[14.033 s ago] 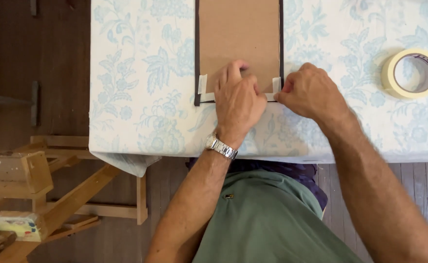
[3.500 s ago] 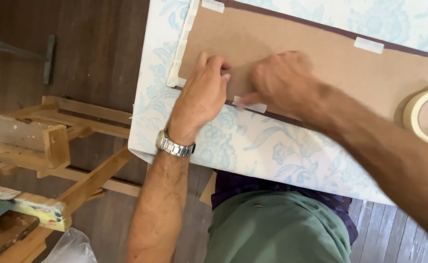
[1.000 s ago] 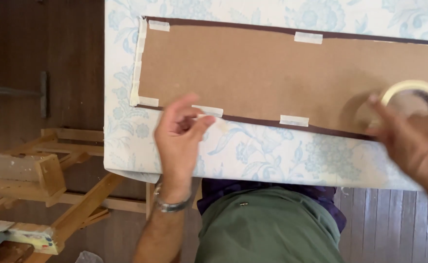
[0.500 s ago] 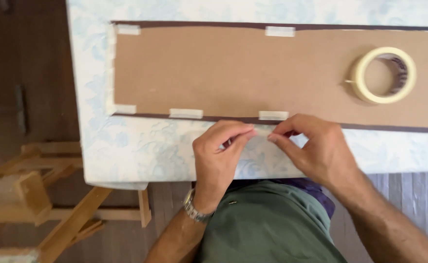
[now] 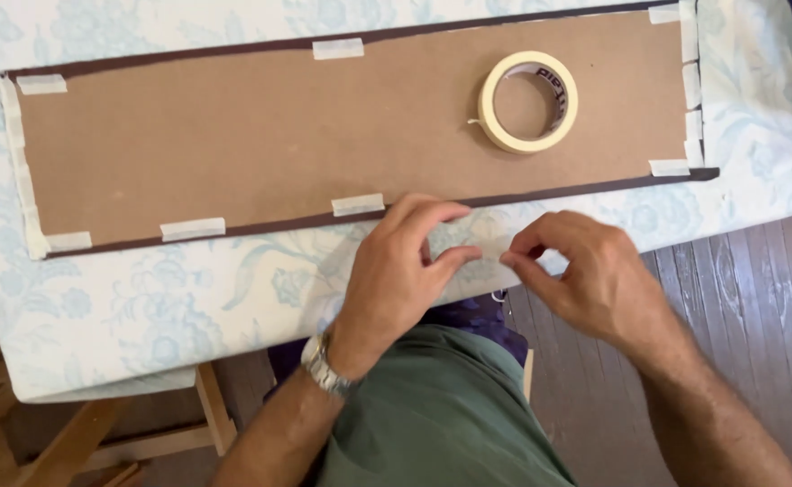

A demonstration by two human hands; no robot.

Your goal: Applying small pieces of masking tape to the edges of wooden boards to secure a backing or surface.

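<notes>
The left hand [image 5: 396, 271] and right hand [image 5: 585, 275] pinch a short strip of masking tape [image 5: 492, 255] between fingertips, at 6 o'clock of the brown board [image 5: 324, 135] on the cloth-covered bench [image 5: 143, 307]. Most edges already carry tape tabs [image 5: 192, 229]; the near edge's right stretch looks bare. The tape roll [image 5: 528, 101] lies on the board at 1 o'clock, as half a second ago.

We see bare forearms, no sleeves reaching them. A silver metal-link wristwatch [image 5: 325, 365] circles the wrist of our left hand [image 5: 396, 271]; our right hand [image 5: 585, 275] wears nothing. Just below the wristwatch, a plain olive-green shirt [image 5: 441, 415] covers our torso.
</notes>
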